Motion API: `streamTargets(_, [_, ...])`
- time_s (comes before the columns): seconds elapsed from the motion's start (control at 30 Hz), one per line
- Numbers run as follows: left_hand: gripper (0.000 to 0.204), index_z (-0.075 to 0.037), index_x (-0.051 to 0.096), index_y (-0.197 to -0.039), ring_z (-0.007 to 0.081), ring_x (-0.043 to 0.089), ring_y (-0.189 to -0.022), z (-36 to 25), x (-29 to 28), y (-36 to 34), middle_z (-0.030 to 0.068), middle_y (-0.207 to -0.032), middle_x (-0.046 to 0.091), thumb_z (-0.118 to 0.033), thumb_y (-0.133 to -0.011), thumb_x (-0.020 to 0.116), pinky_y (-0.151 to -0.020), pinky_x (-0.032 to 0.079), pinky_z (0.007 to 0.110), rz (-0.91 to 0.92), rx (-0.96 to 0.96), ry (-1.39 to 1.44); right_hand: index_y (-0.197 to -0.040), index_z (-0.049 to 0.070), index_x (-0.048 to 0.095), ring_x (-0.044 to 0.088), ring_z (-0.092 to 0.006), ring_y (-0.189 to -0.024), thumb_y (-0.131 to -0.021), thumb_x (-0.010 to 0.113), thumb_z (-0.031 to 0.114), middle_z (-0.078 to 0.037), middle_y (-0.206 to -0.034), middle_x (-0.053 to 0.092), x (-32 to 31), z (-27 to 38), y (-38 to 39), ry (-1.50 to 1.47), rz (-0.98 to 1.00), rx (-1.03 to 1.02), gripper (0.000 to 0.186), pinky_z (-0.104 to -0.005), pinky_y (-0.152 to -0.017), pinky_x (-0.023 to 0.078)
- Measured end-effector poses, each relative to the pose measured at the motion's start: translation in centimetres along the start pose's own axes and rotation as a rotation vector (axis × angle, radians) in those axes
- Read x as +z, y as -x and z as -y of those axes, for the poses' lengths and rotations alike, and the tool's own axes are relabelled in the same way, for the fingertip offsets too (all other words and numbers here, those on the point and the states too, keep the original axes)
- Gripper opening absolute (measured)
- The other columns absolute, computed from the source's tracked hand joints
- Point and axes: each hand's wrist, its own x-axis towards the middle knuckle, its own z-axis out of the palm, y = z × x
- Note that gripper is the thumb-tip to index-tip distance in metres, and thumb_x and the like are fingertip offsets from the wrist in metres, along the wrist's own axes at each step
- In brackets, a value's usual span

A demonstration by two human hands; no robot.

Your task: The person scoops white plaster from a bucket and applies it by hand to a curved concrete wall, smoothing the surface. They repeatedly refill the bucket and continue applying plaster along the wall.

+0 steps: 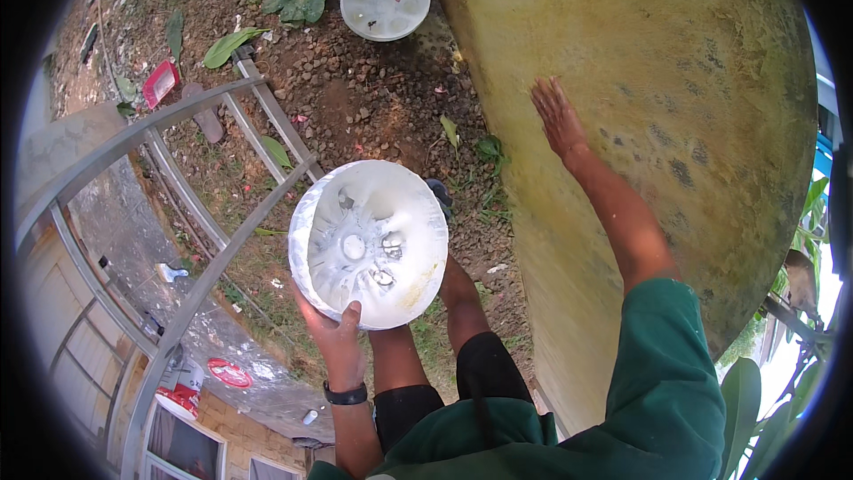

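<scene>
To the right of the white bowl (382,213), filling that whole side, a broad yellow-green wall (640,62), mottled with dark stains. Below and beyond the bowl, brown stony soil (342,107). To the left of the bowl, a metal ladder (187,189), slanting across the view, with one end close to the rim of the bowl. Just under the near edge of the bowl, a pair of bare legs (400,360) in black shorts; farther to its lower right, a green sleeve (662,338). As for the bowl itself, held out over the soil with its hollow side facing up, white and smeared inside, with a few clearer spots in the bottom. Well beyond the bowl, near the wall, a pale round dish (385,2) on the soil. To the lower left of the bowl, a round red lid (229,372). At the lower left rim of the bowl, the left hand (336,333), gripping firmly, thumb over the edge and other fingers mostly hidden. Up and to the right of the bowl, the right hand (558,117), holding nothing, fingers stretched straight and close together, near the wall; cannot tell about contact. Beyond the bowl to the upper left, a green leaf (233,46). Below the bowl, a dark wristband (345,394).
</scene>
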Motion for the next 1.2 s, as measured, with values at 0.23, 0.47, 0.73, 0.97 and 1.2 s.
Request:
streamTargets(0.23, [0.110,-0.006,0.007,-0.166,0.0301,0.030,-0.151,0.1,-5.1,0.0,0.0165,-0.166,0.024,0.007,-0.078,0.071,-0.125,0.024,0.043,-0.038,-0.122,0.147,-0.167,0.015,0.014,0.002,-0.0227,-0.162,-0.104,0.036,0.061,0.003,-0.175,0.011,5.1,8.4,6.2,-0.038,0.154,-0.323,0.082,-0.0496,-0.132,-0.003])
streamTargets(0.47, [0.110,-0.006,0.007,-0.166,0.0303,0.032,-0.150,-3.1,-5.9,-1.3,0.0173,-0.165,0.026,0.004,-0.080,0.074,-0.124,0.026,0.043,-0.051,-0.050,0.092,-0.166,0.016,0.021,0.008,-0.0221,-0.161,-0.104,0.038,0.061,0.003,-0.173,0.021,-7.1,-22.6,-6.0,-0.030,-0.151,0.294,0.078,-0.0478,-0.132,0.003])
streamTargets(0.73, [0.100,-0.005,0.015,-0.163,0.0274,0.038,-0.146,-7.8,-2.1,-7.5,0.0154,-0.158,0.036,0.006,-0.081,0.071,-0.122,0.032,0.041,-0.047,-0.059,0.310,-0.166,0.012,0.020,0.009,-0.0253,-0.161,-0.106,0.041,0.051,-0.002,-0.173,0.018,-8.6,-24.8,-11.3,-0.152,-0.201,0.329,0.075,-0.0520,-0.132,0.003])
streamTargets(0.97, [0.092,-0.016,0.017,-0.162,0.0320,0.047,-0.141,-15.6,2.1,-16.2,0.0156,-0.157,0.039,0.007,-0.086,0.065,-0.109,0.050,0.053,-0.141,-0.104,0.558,-0.165,0.010,0.025,0.008,-0.0285,-0.161,-0.108,0.036,0.038,-0.003,-0.173,0.019,-5.4,-20.5,-19.1,-0.123,-0.136,-0.005,0.065,-0.0544,-0.131,0.000])
streamTargets(1.2, [0.083,-0.020,0.017,-0.161,0.0349,0.047,-0.141,-23.8,4.2,-23.4,0.0167,-0.156,0.040,-0.002,-0.093,0.061,-0.103,0.051,0.060,-0.265,-0.058,0.649,-0.156,0.016,0.047,0.014,-0.0266,-0.160,-0.102,0.048,0.041,-0.007,-0.167,0.037,-6.8,-21.7,-20.5,-0.401,-0.013,-0.291,0.060,-0.0533,-0.130,-0.004])
